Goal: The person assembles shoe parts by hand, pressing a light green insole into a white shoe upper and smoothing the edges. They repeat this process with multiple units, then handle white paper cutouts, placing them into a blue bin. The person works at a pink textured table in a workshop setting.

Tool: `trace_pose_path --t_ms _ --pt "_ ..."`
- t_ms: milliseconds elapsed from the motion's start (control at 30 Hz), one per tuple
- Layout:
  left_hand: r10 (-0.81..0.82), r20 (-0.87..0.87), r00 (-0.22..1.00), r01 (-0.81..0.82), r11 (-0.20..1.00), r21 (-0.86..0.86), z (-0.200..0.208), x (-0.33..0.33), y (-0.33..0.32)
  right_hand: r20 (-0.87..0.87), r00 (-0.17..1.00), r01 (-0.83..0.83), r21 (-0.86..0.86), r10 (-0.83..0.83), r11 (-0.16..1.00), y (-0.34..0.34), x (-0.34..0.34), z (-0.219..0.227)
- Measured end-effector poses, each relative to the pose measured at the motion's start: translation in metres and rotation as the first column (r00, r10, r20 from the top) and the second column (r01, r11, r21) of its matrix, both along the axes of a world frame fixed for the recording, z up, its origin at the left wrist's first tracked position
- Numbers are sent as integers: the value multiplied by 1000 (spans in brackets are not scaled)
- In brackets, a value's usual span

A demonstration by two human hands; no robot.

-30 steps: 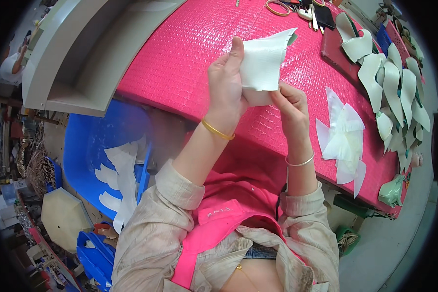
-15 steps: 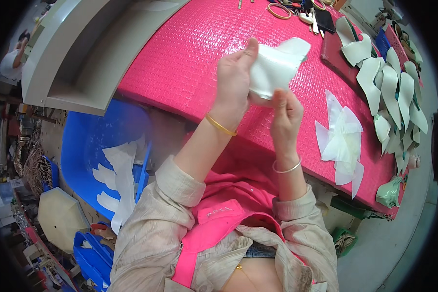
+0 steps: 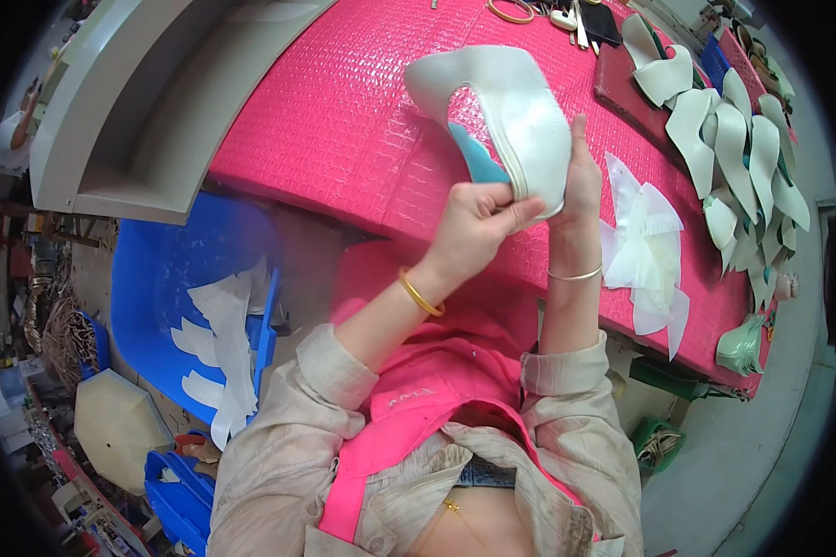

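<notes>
Left hand (image 3: 478, 225): your fingers pinch curved white teal-lined piece (image 3: 534, 116), above pink textured desk (image 3: 334, 121)
Right hand (image 3: 581, 190): touches its right edge; fingers' closure, can't tell
Blue plastic tub (image 3: 153, 269): flat white cutouts (image 3: 225, 316)

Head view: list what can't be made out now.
All in the head view:
Right hand: most fingers hidden behind the white piece.
Yellow ring: far side cut off by the upper edge.
Translucent pieces: lower ones covered by those on top.
Co-worker: too small and blurred to tell what is being done.
</notes>
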State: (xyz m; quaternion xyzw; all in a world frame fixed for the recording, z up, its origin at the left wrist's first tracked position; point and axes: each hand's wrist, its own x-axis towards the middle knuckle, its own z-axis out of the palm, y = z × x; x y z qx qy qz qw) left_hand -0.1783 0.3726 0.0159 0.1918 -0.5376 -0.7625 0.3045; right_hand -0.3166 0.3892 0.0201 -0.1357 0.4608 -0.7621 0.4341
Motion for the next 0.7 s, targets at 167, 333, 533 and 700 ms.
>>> trace_pose_path --t_ms 167,333,533,700 --pt "-59 -132 989 81 983 163 33 19 -36 -199 976 -108 -88 89 990 21 25 20" --pt "-189 20 982 190 978 -83 47 43 -59 -137 917 -390 -113 374 914 18 24 19" --pt "169 219 961 -62 903 -426 43 44 -67 -601 785 -220 -42 151 975 -3 42 10" --pt "666 243 705 -317 602 -733 14 34 -64 -994 -18 109 -111 -110 988 -46 43 -23"
